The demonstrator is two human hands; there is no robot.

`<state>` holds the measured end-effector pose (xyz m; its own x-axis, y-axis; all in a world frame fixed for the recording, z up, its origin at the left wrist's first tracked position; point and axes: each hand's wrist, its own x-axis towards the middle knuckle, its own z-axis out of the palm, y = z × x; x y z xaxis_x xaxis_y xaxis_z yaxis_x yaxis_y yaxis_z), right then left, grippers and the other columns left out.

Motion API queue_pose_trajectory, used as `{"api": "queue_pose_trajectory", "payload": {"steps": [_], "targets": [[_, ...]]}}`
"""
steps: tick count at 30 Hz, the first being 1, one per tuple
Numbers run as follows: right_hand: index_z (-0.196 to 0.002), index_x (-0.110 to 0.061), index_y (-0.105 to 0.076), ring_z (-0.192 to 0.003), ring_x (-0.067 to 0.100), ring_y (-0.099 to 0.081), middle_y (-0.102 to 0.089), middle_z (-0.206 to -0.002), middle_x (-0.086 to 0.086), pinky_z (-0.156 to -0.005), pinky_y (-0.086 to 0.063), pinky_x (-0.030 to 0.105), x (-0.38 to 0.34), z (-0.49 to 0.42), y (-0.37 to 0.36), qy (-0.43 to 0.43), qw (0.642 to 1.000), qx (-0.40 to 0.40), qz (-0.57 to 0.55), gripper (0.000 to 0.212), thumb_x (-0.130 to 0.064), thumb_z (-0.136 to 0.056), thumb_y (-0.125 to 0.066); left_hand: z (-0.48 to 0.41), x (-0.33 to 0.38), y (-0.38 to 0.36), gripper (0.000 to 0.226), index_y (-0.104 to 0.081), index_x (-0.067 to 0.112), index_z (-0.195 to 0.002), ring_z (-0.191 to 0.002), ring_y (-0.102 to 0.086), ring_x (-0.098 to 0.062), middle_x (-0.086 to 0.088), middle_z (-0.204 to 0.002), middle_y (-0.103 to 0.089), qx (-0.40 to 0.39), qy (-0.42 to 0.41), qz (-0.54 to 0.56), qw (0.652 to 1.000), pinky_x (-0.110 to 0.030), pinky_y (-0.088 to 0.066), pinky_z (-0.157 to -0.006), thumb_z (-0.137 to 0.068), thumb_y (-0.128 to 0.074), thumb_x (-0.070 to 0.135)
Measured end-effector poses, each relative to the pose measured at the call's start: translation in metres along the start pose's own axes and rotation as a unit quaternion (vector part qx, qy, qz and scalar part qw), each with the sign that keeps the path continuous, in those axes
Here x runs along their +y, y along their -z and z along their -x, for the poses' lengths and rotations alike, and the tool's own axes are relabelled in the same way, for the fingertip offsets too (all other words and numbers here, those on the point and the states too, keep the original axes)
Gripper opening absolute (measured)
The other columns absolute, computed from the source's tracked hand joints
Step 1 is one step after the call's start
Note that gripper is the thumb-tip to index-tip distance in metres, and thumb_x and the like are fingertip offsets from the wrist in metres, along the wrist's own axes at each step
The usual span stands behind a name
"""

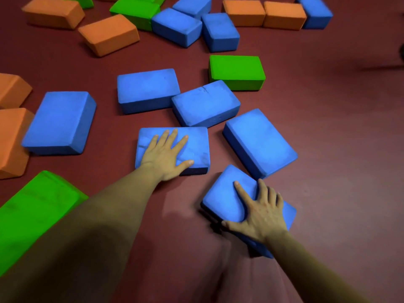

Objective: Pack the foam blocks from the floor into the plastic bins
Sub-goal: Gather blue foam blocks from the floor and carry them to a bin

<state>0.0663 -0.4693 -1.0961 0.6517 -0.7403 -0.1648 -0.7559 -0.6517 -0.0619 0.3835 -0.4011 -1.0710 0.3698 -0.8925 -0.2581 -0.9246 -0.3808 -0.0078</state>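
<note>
The red floor [328, 106] is strewn with orange, green and blue foam blocks, and no bin is in view. At lower centre, the left hand [166, 154] lies flat, fingers spread, on 1 blue block [196, 147]. The right hand [260, 211] spreads likewise over a nearer blue block [223, 197]. Neither hand grips. This looks like the pickup step: next the fingers must curl round the edges and lift.

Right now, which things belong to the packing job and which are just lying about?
Job: left hand on one blue block; right hand on nearest blue block; green block; orange block.
Lying about: dark object at right edge, unidentifiable. No bins visible.
</note>
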Motion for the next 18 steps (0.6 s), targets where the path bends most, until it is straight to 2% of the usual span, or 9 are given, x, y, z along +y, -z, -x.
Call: {"api": "queue_pose_trajectory", "payload": {"steps": [4, 7, 9, 12, 14, 16, 18], "targets": [[-0.155, -0.049, -0.032, -0.131, 0.051, -0.037, -0.032, -0.155, 0.029, -0.110, -0.025, 0.068, -0.015, -0.005, -0.004, -0.039, 0.999, -0.002, -0.017, 0.119, -0.110, -0.053, -0.030, -0.024, -0.008, 0.000, 0.103, 0.012, 0.040, -0.158, -0.155, 0.014, -0.032, -0.007, -0.168, 0.018, -0.018, -0.048, -0.050, 0.997, -0.050, 0.000, -0.125, -0.073, -0.013, 0.093], [-0.156, -0.057, -0.007, -0.149, 0.050, -0.007, -0.008, -0.166, 0.024, -0.117, -0.002, 0.067, -0.016, -0.006, -0.004, -0.049, 0.998, -0.044, -0.024, 0.120, -0.110, -0.051, -0.029, -0.034, -0.013, -0.008, 0.117, 0.015, 0.043, -0.157, -0.154, 0.016, -0.035, -0.010, -0.167, 0.022, -0.023, -0.060, -0.059, 0.996, -0.052, 0.000, -0.125, -0.058, -0.003, 0.103], [-0.154, -0.059, 0.005, -0.152, 0.048, 0.007, 0.005, -0.167, 0.022, -0.117, 0.007, 0.066, -0.015, -0.006, -0.003, -0.047, 0.997, -0.060, -0.029, 0.120, -0.111, -0.049, -0.023, -0.039, -0.014, -0.014, 0.124, 0.019, 0.044, -0.155, -0.153, 0.018, -0.035, -0.012, -0.166, 0.023, -0.020, -0.064, -0.058, 0.996, -0.054, 0.002, -0.124, -0.051, -0.004, 0.107], [-0.154, -0.060, 0.004, -0.153, 0.048, 0.005, 0.005, -0.168, 0.022, -0.117, 0.008, 0.067, -0.014, -0.006, -0.003, -0.046, 0.997, -0.057, -0.039, 0.121, -0.111, -0.046, -0.012, -0.044, -0.015, -0.022, 0.128, 0.019, 0.047, -0.154, -0.153, 0.020, -0.034, -0.012, -0.166, 0.021, -0.021, -0.058, -0.038, 0.997, -0.056, 0.005, -0.123, -0.048, -0.014, 0.110], [-0.155, -0.059, -0.001, -0.151, 0.048, -0.004, -0.001, -0.168, 0.023, -0.117, 0.005, 0.068, -0.015, -0.007, -0.005, -0.046, 0.997, -0.052, -0.040, 0.120, -0.111, -0.047, -0.012, -0.045, -0.015, -0.021, 0.131, 0.009, 0.049, -0.156, -0.154, 0.013, -0.033, -0.013, -0.167, 0.010, -0.013, -0.052, -0.011, 0.999, -0.057, 0.003, -0.123, -0.045, -0.019, 0.111], [-0.156, -0.058, -0.008, -0.147, 0.048, -0.015, -0.010, -0.166, 0.024, -0.117, -0.001, 0.068, -0.015, -0.006, -0.005, -0.046, 0.998, -0.035, -0.037, 0.119, -0.111, -0.050, -0.014, -0.045, -0.015, -0.017, 0.135, -0.005, 0.050, -0.157, -0.151, -0.004, -0.034, -0.017, -0.164, -0.006, 0.002, -0.045, -0.011, 0.999, -0.056, -0.009, -0.122, -0.038, -0.015, 0.112], [-0.156, -0.058, -0.009, -0.143, 0.046, -0.020, -0.013, -0.165, 0.023, -0.116, -0.005, 0.067, -0.015, -0.005, -0.006, -0.048, 0.998, -0.034, -0.033, 0.118, -0.111, -0.050, -0.014, -0.041, -0.015, -0.012, 0.136, -0.007, 0.053, -0.156, -0.143, -0.017, -0.035, -0.017, -0.160, -0.014, 0.008, -0.029, -0.036, 0.999, -0.055, -0.021, -0.115, -0.034, -0.014, 0.113]]}}
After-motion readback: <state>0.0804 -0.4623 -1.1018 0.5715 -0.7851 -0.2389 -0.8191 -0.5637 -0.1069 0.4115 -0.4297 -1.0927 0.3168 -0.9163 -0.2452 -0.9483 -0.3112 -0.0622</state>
